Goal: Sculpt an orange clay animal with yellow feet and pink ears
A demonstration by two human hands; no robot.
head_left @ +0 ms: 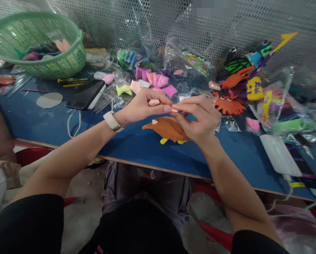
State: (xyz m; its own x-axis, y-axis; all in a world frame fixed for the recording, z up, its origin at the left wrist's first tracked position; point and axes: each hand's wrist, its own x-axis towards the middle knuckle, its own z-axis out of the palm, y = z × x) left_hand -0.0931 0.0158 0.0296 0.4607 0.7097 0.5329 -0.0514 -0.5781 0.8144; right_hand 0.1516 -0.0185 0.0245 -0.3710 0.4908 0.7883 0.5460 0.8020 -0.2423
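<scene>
My left hand point(149, 104) is closed above the table, with a lump of pale pink modelling clay point(154, 102) tucked in its curled fingers. Its thumb and forefinger meet the fingertips of my right hand point(200, 114) at a small pale pink bit of clay point(174, 109), pinched between both hands. Just below the hands stands a brown clay animal figure point(168, 127) with a pointed snout at the left and yellow feet. A small pink piece sits on its head. My right hand hides the figure's right end.
A green basket point(80, 58) stands at the back left, near a phone point(85, 95) with a cable. Packets of coloured clay point(158, 79) lie along the mesh wall. An orange clay crab point(229, 104) and other figures are at right, beyond a white power bank point(279, 154).
</scene>
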